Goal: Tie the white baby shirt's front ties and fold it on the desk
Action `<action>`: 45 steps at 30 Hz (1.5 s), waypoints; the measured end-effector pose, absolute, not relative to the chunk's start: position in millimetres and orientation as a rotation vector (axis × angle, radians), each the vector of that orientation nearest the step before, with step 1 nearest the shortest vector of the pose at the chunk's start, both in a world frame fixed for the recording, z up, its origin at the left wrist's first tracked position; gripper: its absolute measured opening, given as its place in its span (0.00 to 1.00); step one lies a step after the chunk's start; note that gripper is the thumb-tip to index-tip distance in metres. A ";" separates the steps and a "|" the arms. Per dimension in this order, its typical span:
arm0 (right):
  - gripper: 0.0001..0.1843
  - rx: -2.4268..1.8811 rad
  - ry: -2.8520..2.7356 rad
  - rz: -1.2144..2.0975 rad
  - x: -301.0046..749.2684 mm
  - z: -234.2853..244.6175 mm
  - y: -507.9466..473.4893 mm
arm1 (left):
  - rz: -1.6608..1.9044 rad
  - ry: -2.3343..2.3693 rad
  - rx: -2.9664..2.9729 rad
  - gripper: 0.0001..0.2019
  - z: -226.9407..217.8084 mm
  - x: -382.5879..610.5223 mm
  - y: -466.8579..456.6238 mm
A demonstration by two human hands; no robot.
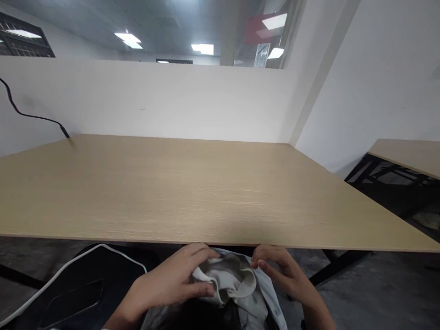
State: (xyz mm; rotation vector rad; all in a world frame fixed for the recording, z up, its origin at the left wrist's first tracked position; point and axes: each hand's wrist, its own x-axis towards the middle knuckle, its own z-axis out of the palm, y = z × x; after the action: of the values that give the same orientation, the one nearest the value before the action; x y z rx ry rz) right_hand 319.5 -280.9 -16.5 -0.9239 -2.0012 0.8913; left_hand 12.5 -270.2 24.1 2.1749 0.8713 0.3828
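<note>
One wood-grain table [192, 192] occupies the middle of the view and serves as the reference point for all positions given here. Five bright ceiling light panels [202, 49] are seen above and beyond the table, and one white partition wall [147, 96] stands along its far edge. One second table [405, 156] of the same finish is located off the table's right side, and grey concrete flooring [374, 293] is visible below its near edge. One black cable [30, 112] is run down the partition to the table's far left corner. One black seat pad with white piping [79, 288] is positioned below the near edge, toward the left. One pale cloth garment [230, 279], with a cream trim band and a light blue edge, is held just below the near edge, at the centre. Two hands are in view, both at the garment. The left hand [165, 279] is curled, its fingers [195, 252] closed over the folded trim band. The right hand [282, 270] is partly closed, its fingers [264, 262] gripping the upper edge of the cloth. The two hands are close together, separated by the gathered fabric.
</note>
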 end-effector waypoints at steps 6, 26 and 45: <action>0.15 -1.164 -2.011 0.886 333.7 -51.9 -273.1 | 0.234 1.078 2.062 0.28 10.9 -26.3 -260.4; 0.17 -1.342 -1.935 1.450 320.7 -74.5 -256.8 | 0.188 0.728 2.228 0.06 -8.6 -6.0 -237.7; 0.16 -1.341 -1.916 0.128 345.3 113.2 -290.8 | 1.267 0.930 2.540 0.09 151.0 -30.2 -246.6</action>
State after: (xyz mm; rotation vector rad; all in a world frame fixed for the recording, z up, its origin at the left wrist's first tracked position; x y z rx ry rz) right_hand 345.3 -290.8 113.2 -1.3408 -1.9157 0.1283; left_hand -30.2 -246.6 151.0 2.5396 0.9305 1.2669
